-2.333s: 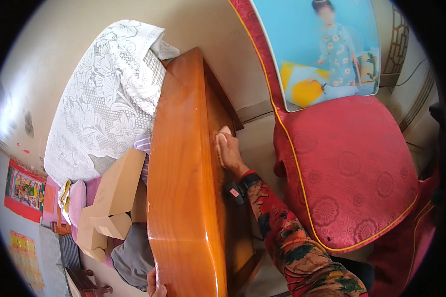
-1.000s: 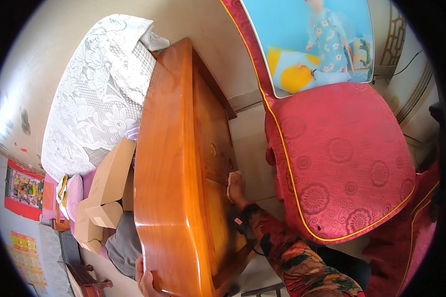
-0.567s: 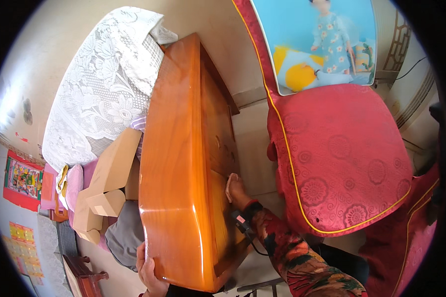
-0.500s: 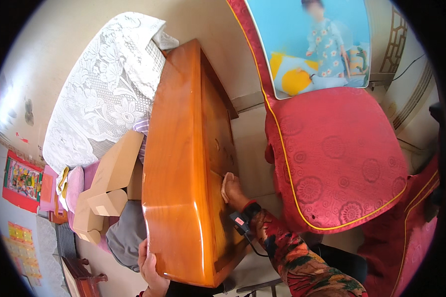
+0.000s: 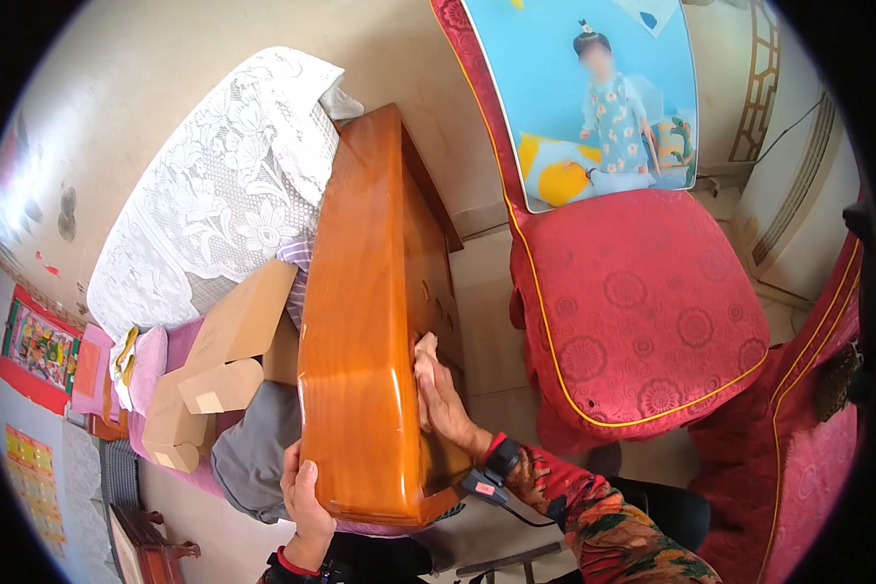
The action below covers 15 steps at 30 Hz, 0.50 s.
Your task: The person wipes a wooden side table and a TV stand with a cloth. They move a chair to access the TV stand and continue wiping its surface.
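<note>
Filling the middle of the frame from the lower centre up to the top centre is a glossy orange-brown wooden table [image 5: 365, 321], its polished top catching light, its side panel facing right with faint carved marks. At the lower centre the left hand [image 5: 304, 492] clasps the near left corner of the table, thumb lying on the top and fingers curled around the edge, closed on the wood. Just right of it, the right hand [image 5: 442, 399] comes in from the lower right on a patterned red sleeve [image 5: 603, 516] with a wrist strap; its fingers are flat and pressed against the table's side panel, holding a small pale cloth [image 5: 425, 348] against the wood under the fingertips.

Left of the table, at lower left, lie a grey bundle of fabric [image 5: 253, 448], folded brown cardboard boxes [image 5: 219, 355] and pink cushions [image 5: 141, 360]. Farther up the left side a white lace cover [image 5: 214, 214] is draped over something bulky, touching the table's far left edge. To the right, across a strip of pale floor [image 5: 482, 311], stands a chair with a red patterned cushion [image 5: 642, 311] edged in yellow piping. Propped on the chair back in the upper right is a large blue-backed portrait [image 5: 594, 97]. Beyond all this a plain beige wall [image 5: 165, 88] runs across the upper left, and colourful pictures [image 5: 34, 346] sit at the far left rim
</note>
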Available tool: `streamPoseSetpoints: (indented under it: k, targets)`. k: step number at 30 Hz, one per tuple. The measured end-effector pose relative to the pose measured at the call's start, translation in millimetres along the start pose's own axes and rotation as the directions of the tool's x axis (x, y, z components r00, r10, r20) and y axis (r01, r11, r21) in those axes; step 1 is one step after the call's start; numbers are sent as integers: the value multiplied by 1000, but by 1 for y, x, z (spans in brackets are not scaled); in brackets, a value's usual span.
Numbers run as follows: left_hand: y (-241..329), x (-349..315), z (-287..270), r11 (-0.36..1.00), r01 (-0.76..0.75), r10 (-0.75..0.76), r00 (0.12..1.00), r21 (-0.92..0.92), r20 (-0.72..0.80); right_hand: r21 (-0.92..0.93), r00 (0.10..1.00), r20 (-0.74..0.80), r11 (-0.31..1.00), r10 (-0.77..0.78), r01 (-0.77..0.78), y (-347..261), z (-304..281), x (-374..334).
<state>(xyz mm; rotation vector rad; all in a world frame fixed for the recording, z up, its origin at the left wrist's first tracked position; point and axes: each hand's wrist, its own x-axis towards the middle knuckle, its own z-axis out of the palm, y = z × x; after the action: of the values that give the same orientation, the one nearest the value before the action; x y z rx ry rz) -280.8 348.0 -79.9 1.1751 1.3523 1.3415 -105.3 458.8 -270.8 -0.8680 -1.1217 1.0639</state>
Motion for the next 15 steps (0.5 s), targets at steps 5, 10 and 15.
streamPoseSetpoints:
  k: [5,10,15]
  targets:
    - [-2,1,0,1000,-2,2,1000,-4,9,-113,967,231,990,105,-81,22,-20,-77]
    - [-3,0,0,997,14,-13,1000,-75,12,40,610,254,622,751,-782,114,-43,-105]
    - [1,1,-2,990,-3,3,1000,142,-1,164,612,-20,607,790,-778,199,-38,-57]
